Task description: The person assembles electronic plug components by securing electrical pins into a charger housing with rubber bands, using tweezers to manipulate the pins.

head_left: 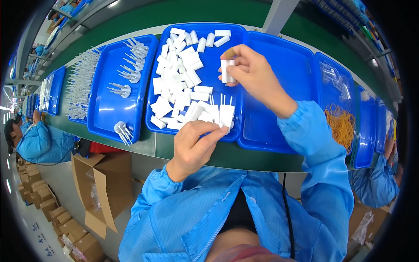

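My left hand (194, 146) pinches, at fingertip height, a white part with several thin upright prongs (221, 99). A white block (227, 115) stands against these prongs at the fingertips; whether it sits on one of them I cannot tell. Raised above the tray's right side, my right hand (249, 72) is closed on a white block (227, 71), perhaps more than one. Many loose white blocks (181, 65) lie heaped in the blue tray (238, 32) under both hands. In the tray to the left (109, 111) are several white pronged parts (130, 74).
Right of the block tray sits another blue tray (279, 87), then one with clear bags and orange rubber bands (339, 124). Dense rows of pronged parts (83, 83) stand at far left. An open cardboard box (102, 187) is below the table. People in blue (46, 142) work at both sides.
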Demonstrator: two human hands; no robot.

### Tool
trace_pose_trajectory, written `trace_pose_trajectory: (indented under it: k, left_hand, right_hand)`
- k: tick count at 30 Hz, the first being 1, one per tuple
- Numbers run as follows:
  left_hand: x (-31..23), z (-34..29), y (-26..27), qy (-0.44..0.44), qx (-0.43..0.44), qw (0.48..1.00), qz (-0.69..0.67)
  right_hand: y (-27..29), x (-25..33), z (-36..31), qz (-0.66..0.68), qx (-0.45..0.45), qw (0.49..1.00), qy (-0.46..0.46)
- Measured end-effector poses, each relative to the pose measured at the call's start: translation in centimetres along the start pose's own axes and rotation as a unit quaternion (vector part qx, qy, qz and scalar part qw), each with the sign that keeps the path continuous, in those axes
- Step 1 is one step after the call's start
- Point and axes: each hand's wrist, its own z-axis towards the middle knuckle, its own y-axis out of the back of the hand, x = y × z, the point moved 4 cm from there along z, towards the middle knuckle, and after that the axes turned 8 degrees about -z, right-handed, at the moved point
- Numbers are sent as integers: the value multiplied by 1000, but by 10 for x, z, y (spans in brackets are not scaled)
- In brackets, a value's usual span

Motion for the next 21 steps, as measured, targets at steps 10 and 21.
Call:
trace_pose_trajectory:
  k: [10, 21]
  left_hand:
    - [1, 10, -7, -25, 30, 999, 20]
    - [11, 7, 5, -40, -32, 998, -26]
  right_hand:
    - [0, 9, -53, -25, 45, 998, 40]
    - [4, 23, -65, -69, 154, 976, 140]
